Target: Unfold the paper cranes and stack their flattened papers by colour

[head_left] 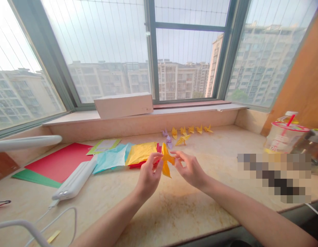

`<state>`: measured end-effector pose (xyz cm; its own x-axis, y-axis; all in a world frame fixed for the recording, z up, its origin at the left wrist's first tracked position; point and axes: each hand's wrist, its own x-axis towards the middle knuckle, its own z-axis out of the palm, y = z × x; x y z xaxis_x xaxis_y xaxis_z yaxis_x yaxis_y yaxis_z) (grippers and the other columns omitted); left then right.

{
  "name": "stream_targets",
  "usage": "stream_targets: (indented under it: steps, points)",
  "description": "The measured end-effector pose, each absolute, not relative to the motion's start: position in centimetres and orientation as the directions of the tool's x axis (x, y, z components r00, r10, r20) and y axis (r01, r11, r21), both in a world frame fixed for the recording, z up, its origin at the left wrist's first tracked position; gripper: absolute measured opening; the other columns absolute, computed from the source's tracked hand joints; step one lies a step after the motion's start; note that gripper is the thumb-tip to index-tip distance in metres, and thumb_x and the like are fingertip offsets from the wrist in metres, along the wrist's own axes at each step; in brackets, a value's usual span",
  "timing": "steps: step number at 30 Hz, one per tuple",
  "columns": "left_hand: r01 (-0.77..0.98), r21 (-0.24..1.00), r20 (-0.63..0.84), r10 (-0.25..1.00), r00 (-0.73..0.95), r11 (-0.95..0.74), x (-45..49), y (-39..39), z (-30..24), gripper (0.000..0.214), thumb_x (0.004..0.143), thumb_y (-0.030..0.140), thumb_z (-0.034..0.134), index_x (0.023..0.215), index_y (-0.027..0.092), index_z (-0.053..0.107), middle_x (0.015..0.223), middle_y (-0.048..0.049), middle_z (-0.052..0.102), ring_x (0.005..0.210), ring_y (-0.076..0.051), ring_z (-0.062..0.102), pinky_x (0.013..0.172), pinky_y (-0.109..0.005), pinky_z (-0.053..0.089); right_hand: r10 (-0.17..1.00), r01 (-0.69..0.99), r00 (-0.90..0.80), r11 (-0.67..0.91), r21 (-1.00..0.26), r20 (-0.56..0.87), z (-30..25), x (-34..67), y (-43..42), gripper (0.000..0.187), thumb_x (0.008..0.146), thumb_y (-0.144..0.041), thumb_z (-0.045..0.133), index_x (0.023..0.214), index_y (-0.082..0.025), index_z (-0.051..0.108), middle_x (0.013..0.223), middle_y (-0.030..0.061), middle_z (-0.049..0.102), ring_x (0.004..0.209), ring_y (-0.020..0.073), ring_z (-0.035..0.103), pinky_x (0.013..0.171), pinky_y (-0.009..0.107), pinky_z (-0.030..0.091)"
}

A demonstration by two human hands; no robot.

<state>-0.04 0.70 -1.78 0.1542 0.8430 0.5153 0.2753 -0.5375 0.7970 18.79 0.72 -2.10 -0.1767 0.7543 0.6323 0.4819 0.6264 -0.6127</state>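
Between my two hands, above the stone counter, is a yellow origami crane [166,160] with its wings spread. My left hand [151,170] pinches its left side between thumb and fingers. On the other side, my right hand [189,168] has its thumb and fingertips closed on the crane's right tip. Behind it stand several finished yellow paper cranes [191,129] in a row, with another yellow crane [183,140] in front of them. Two purple paper cranes [169,140] are at the left of that row.
Left of my hands lie yellow paper [140,153], light blue paper [111,158], red sheets [63,161] and green sheets [36,178]. A white power bank [75,180] with a cable rests there. A white box [124,106] sits on the sill. At right stands a plastic cup [284,137] with a straw.
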Motion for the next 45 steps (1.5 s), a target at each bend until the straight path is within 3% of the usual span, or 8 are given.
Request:
stream_targets:
  steps: [5,13,18,23,27,33,40,45]
  points:
    - [0.255,0.796,0.527,0.836,0.152,-0.549,-0.1,1.0,-1.9,0.016,0.094,0.027,0.050,0.108,0.021,0.056,0.109,-0.0070,0.069,0.096,-0.017,0.067,0.082,-0.028,0.052,0.818,0.440,-0.111,0.550,-0.710,0.564,-1.7,18.8,0.8,0.017,0.085,-0.022,0.059,0.093,-0.019,0.074,0.085,0.0050,0.077,0.079,0.0207,0.071,0.077,0.033,0.054]
    - [0.097,0.871,0.470,0.875,0.112,-0.481,-0.2,1.3,-1.6,0.020,0.092,0.032,0.055,0.108,0.020,0.055,0.097,-0.0055,0.070,0.088,-0.018,0.069,0.078,-0.031,0.055,0.877,0.349,-0.055,0.464,-0.814,0.477,-1.5,18.8,0.9,0.022,0.090,-0.034,0.056,0.088,-0.017,0.070,0.084,0.0059,0.075,0.079,0.0202,0.068,0.074,0.032,0.052]
    - [0.225,0.828,0.477,0.856,0.198,-0.514,-0.5,1.0,-1.2,0.021,0.089,0.034,0.059,0.103,0.019,0.060,0.100,-0.0074,0.071,0.094,-0.020,0.069,0.087,-0.036,0.055,0.857,0.317,-0.099,0.509,-0.800,0.506,-1.7,18.4,0.7,0.018,0.090,-0.033,0.057,0.090,-0.018,0.068,0.086,0.0054,0.074,0.079,0.0192,0.069,0.072,0.030,0.053]
    - [0.430,0.679,0.561,0.799,0.216,-0.594,-0.8,1.3,-1.8,0.030,0.083,0.025,0.064,0.112,0.021,0.056,0.106,-0.0066,0.070,0.096,-0.021,0.068,0.088,-0.038,0.055,0.828,0.273,-0.212,0.561,-0.782,0.520,-2.3,18.2,0.5,0.016,0.089,-0.028,0.059,0.102,-0.019,0.063,0.097,0.0057,0.071,0.081,0.0170,0.070,0.064,0.025,0.054]
    - [0.503,0.578,0.605,0.751,0.265,-0.643,-1.3,1.9,-2.3,0.029,0.085,0.014,0.055,0.112,0.022,0.055,0.103,-0.0048,0.070,0.095,-0.019,0.068,0.086,-0.036,0.054,0.787,0.330,-0.297,0.616,-0.715,0.541,-2.4,18.8,0.6,0.019,0.091,-0.025,0.054,0.108,-0.021,0.062,0.099,0.0060,0.072,0.083,0.0171,0.069,0.051,0.019,0.048]
    - [0.572,0.488,0.624,0.722,0.299,-0.659,-1.6,2.1,-2.4,0.028,0.085,0.008,0.046,0.108,0.021,0.055,0.100,-0.0052,0.072,0.091,-0.019,0.069,0.081,-0.034,0.054,0.623,0.423,-0.477,0.781,-0.459,0.620,-1.9,19.4,1.0,0.026,0.094,-0.016,0.050,0.109,-0.023,0.069,0.091,0.0039,0.075,0.081,0.0175,0.068,0.081,0.034,0.049]
    - [0.605,0.404,0.615,0.693,0.375,-0.686,-2.1,2.2,-2.3,0.025,0.093,0.016,0.043,0.109,0.019,0.062,0.105,-0.0094,0.073,0.095,-0.022,0.069,0.082,-0.034,0.054,0.594,0.472,-0.526,0.799,-0.373,0.608,-2.0,19.8,1.5,0.029,0.096,-0.015,0.048,0.116,-0.022,0.066,0.102,0.0073,0.075,0.088,0.0189,0.069,0.082,0.034,0.045]
    - [0.646,0.316,0.584,0.679,0.445,-0.695,-2.4,1.9,-1.8,0.024,0.092,0.014,0.046,0.109,0.020,0.063,0.102,-0.0081,0.072,0.093,-0.022,0.068,0.081,-0.033,0.054,0.579,0.488,-0.585,0.811,-0.324,0.568,-2.4,20.0,1.9,0.022,0.095,-0.017,0.051,0.109,-0.023,0.068,0.089,0.0026,0.075,0.079,0.0172,0.067,0.078,0.032,0.043]
